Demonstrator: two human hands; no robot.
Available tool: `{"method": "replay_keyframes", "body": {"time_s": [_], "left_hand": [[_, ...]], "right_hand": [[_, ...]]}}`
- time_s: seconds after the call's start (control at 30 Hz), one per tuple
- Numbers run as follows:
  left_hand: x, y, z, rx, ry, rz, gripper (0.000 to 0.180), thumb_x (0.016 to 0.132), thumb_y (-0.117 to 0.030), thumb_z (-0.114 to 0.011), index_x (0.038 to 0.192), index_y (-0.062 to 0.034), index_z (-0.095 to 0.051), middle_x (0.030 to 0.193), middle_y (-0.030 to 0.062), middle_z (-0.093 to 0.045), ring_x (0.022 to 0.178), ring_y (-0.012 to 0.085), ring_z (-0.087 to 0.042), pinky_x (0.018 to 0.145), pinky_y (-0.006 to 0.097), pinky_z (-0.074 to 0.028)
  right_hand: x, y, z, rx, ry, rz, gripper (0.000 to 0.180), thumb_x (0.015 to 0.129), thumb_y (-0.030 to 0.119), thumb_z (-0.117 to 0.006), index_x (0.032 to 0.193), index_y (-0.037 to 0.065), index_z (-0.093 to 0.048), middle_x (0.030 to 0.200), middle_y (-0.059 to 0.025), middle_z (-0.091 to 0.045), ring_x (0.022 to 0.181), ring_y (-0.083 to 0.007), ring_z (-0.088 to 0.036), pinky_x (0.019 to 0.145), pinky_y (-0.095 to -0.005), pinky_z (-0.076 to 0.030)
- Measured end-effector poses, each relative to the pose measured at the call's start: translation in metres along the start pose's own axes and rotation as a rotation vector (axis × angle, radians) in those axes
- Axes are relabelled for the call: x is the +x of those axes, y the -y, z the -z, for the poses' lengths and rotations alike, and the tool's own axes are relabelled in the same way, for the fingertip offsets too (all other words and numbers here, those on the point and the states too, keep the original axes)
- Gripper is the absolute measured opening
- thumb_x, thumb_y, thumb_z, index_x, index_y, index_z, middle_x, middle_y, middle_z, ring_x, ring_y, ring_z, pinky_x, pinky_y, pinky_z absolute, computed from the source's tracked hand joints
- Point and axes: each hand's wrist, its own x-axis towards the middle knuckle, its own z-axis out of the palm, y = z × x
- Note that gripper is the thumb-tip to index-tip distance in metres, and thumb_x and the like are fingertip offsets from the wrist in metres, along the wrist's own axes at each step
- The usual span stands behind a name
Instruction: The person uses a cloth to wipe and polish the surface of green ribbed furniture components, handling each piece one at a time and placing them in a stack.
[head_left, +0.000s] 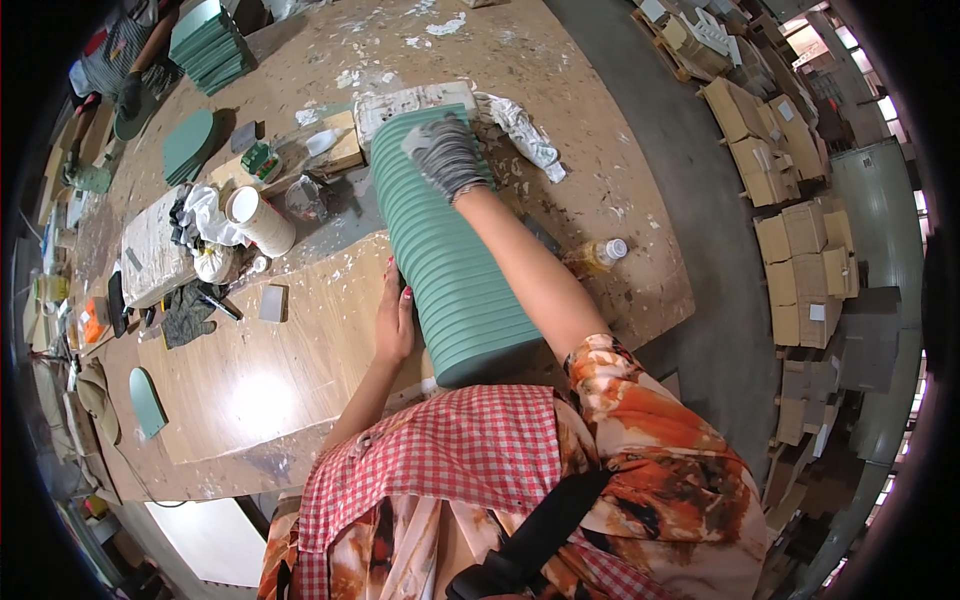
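A long row of green rounded-top boards (450, 260) lies in front of me, pressed together so that their edges form ribs. My left hand (395, 320) is bare and lies along the row's left side with its fingers stretched out. My right hand (447, 158), in a grey glove, is on top of the row near its far end; its fingers are blurred, and anything under them is hidden. A white-smeared block (415, 100) stands against the far end of the row. Beside it lies a crumpled white cloth (525, 135).
Left of the row are a white tub (258, 220), a grey glove (188, 315), a small grey block (272, 303) and a single green board (147, 403). A clear bottle (605, 253) stands right. Another person (125, 70) works far left near stacked green boards (210, 50). Cartons (805, 245) line the right.
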Motion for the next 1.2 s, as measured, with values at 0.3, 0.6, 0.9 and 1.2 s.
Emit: {"method": "replay_keyframes", "body": {"time_s": [0.3, 0.6, 0.9, 1.2], "left_hand": [[-0.002, 0.001, 0.003, -0.01, -0.022, 0.006, 0.054, 0.103, -0.023, -0.033, 0.15, 0.001, -0.023, 0.155, 0.0216, -0.027, 0.145, 0.0362, -0.023, 0.119, 0.041, -0.017], [0.003, 0.0, -0.003, -0.003, 0.007, 0.008, 0.055, 0.103, -0.025, -0.032, 0.151, -0.0003, -0.023, 0.155, 0.0207, -0.027, 0.145, 0.0364, -0.023, 0.119, 0.041, -0.017], [-0.005, 0.005, 0.006, -0.002, -0.023, 0.029, 0.055, 0.103, -0.026, -0.032, 0.151, -0.0005, -0.022, 0.155, 0.0203, -0.027, 0.145, 0.0362, -0.024, 0.119, 0.041, -0.017], [-0.005, 0.001, 0.003, -0.008, -0.013, 0.016, 0.054, 0.103, -0.022, -0.032, 0.151, 0.0001, -0.023, 0.155, 0.0206, -0.027, 0.145, 0.0352, -0.024, 0.119, 0.04, -0.017]], "right_hand": [[-0.033, -0.074, -0.039, 0.353, -0.331, -0.304, 0.024, 0.081, 0.018, -0.061, 0.093, 0.0, -0.07, 0.087, -0.0178, -0.07, 0.083, -0.0282, -0.066, 0.078, -0.0374, -0.053], [-0.012, -0.069, -0.083, 0.286, -0.545, -0.42, 0.039, 0.082, 0.035, -0.05, 0.082, 0.001, -0.069, 0.093, -0.0215, -0.068, 0.086, -0.0361, -0.066, 0.079, -0.0436, -0.05], [-0.005, 0.037, -0.001, 0.671, -0.214, -0.423, 0.049, 0.076, 0.03, -0.073, 0.112, -0.001, -0.064, 0.125, -0.0293, -0.056, 0.12, -0.0384, -0.053, 0.103, -0.0405, -0.044], [-0.004, 0.046, -0.011, 0.62, -0.228, -0.29, 0.06, 0.078, 0.039, -0.072, 0.12, -0.002, -0.059, 0.129, -0.0266, -0.054, 0.122, -0.0366, -0.053, 0.107, -0.0408, -0.041]]}}
